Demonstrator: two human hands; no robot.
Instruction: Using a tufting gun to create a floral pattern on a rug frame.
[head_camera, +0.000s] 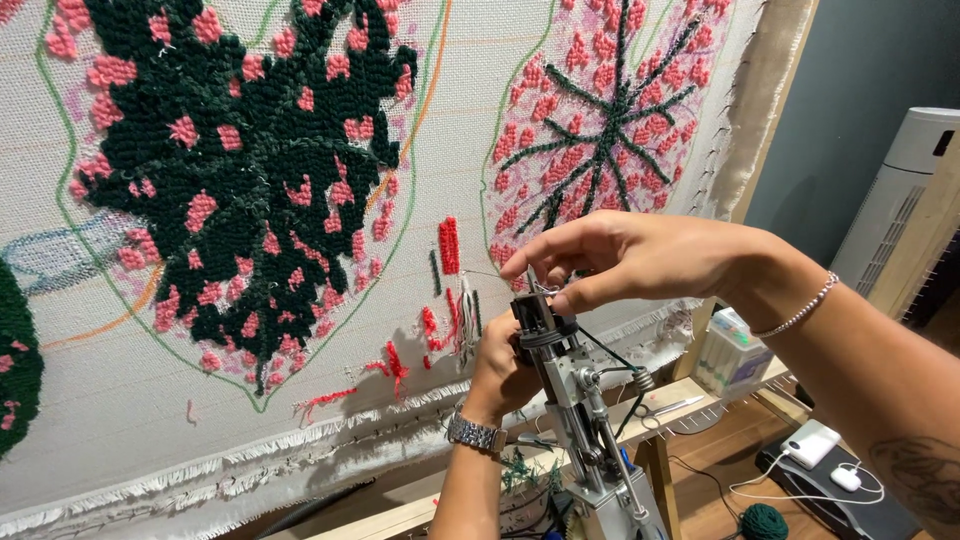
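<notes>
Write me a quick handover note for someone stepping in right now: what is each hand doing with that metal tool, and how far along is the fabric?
Left hand: wrapped around the head of the tufting gun, holding it nose-up in front of the cloth.
Right hand: fingers pinched at the gun's tip, seemingly on a thin thread; too fine to confirm.
Stretched cloth on the wooden frame: two leaf shapes are largely filled with dark green and pink.
Left: bare cloth inside the drawn outlines, a few red test strips nearby.
Scissors lie on the frame's rail.
</notes>
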